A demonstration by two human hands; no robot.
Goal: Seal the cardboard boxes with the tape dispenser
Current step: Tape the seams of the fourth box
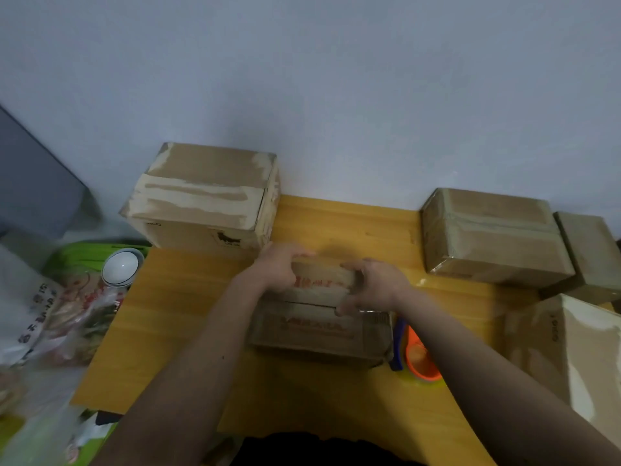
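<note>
A small cardboard box [319, 326] with red print sits in the middle of the yellow table [188, 317], its far flap [321, 280] partly raised. My left hand [279, 269] grips the flap's left end, fingers curled over its far edge. My right hand [373, 284] grips the flap's right end, thumb on the near side. An orange and blue tape dispenser [415, 356] lies on the table just right of the box, touched by neither hand.
A large box [205, 196] stands at the back left against the wall. A taped box [490, 237] and another [591, 250] sit back right, with a tall box [578, 358] at the right. A white bowl [121, 265] and plastic bags [67, 314] lie left.
</note>
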